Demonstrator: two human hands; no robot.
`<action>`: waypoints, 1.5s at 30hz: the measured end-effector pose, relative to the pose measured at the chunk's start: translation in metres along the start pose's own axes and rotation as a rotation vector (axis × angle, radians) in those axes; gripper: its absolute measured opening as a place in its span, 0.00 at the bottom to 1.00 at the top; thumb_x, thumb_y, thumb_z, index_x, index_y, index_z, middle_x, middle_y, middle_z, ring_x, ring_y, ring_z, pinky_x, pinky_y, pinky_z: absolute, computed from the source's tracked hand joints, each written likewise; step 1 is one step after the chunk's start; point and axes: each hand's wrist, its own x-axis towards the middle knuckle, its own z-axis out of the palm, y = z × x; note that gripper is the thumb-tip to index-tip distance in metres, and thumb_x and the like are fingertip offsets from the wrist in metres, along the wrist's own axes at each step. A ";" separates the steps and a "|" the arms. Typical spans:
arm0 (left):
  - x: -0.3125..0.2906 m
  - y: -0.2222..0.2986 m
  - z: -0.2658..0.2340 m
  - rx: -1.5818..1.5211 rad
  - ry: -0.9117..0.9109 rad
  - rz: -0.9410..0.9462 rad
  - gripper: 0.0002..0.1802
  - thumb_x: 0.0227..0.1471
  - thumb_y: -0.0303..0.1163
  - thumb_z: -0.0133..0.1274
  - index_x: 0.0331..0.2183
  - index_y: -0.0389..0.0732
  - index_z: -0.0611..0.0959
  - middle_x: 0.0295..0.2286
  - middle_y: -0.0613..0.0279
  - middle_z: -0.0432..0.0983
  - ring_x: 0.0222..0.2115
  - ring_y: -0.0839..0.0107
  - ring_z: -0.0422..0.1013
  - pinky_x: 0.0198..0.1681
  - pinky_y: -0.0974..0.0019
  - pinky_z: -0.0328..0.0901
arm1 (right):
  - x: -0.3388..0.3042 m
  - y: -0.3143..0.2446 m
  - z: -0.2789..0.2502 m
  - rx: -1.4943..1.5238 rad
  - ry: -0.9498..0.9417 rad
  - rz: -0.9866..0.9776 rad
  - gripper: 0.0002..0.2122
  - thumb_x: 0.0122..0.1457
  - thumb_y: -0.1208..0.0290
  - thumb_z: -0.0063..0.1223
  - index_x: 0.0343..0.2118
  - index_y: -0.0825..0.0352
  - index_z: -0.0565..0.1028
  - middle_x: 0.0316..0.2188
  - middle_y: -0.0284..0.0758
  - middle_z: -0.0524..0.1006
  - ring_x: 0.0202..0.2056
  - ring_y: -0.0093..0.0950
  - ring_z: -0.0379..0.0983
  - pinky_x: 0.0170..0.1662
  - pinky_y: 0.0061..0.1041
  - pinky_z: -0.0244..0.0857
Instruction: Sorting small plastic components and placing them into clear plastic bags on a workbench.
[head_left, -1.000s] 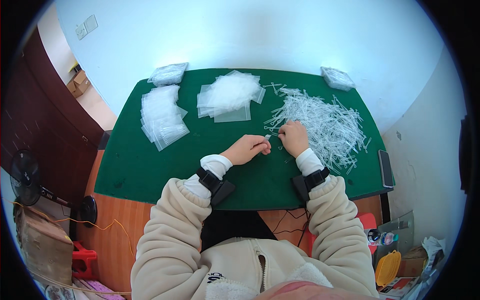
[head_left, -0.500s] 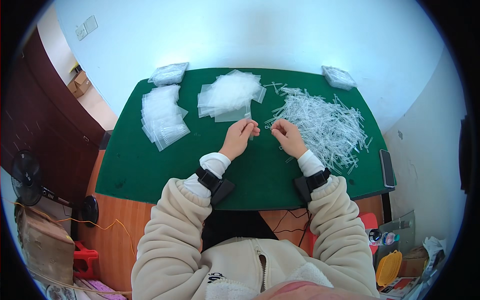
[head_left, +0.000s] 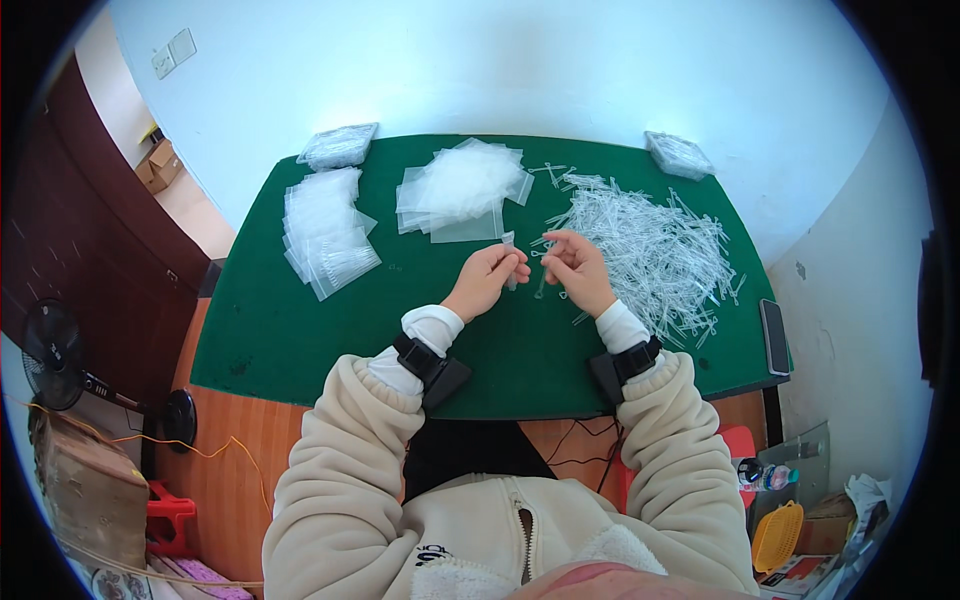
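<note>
Above the middle of the green table, my left hand point(head_left: 487, 279) is closed on a small bundle of clear plastic sticks point(head_left: 509, 240), whose ends stick out past the fingers. Just to its right, my right hand point(head_left: 580, 272) pinches one clear plastic stick point(head_left: 541, 284) that points down toward me. A large loose heap of the same thin sticks point(head_left: 650, 255), some with looped ends, lies right beside my right hand. Beyond my left hand is a fanned pile of clear flat bags point(head_left: 465, 185). Filled bags of sticks point(head_left: 330, 235) overlap at the left.
Clear packs stand at the back left point(head_left: 338, 147) and back right point(head_left: 679, 155) against the wall. A phone point(head_left: 773, 336) lies on the right edge of the green tabletop point(head_left: 300, 350). A black fan point(head_left: 55, 355) stands on the left, off the table.
My left hand has shifted slightly right and nearer, with the bundle now showing upright above its fingers. My right hand's fingers have lifted, and a single stick now shows in them.
</note>
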 end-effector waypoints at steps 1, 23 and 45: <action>0.000 0.002 0.000 -0.001 0.000 0.001 0.11 0.56 0.30 0.40 0.34 0.34 0.74 0.28 0.60 0.74 0.30 0.75 0.72 0.35 0.75 0.64 | 0.000 0.001 0.000 -0.021 0.055 -0.056 0.11 0.50 0.82 0.49 0.38 0.68 0.69 0.23 0.29 0.70 0.22 0.16 0.68 0.24 0.15 0.63; -0.002 0.002 0.003 -0.700 -0.073 -0.207 0.14 0.59 0.36 0.39 0.41 0.35 0.71 0.37 0.59 0.72 0.37 0.71 0.71 0.43 0.68 0.67 | -0.005 -0.032 0.014 -0.700 0.044 -0.805 0.06 0.40 0.81 0.58 0.23 0.65 0.73 0.26 0.33 0.75 0.28 0.30 0.74 0.29 0.24 0.68; -0.003 0.007 0.004 -0.337 0.051 -0.193 0.12 0.58 0.35 0.40 0.37 0.36 0.72 0.34 0.59 0.73 0.34 0.71 0.72 0.39 0.69 0.66 | 0.001 -0.012 -0.002 -0.800 0.179 -0.498 0.09 0.42 0.75 0.57 0.30 0.64 0.76 0.34 0.33 0.75 0.42 0.34 0.69 0.47 0.35 0.61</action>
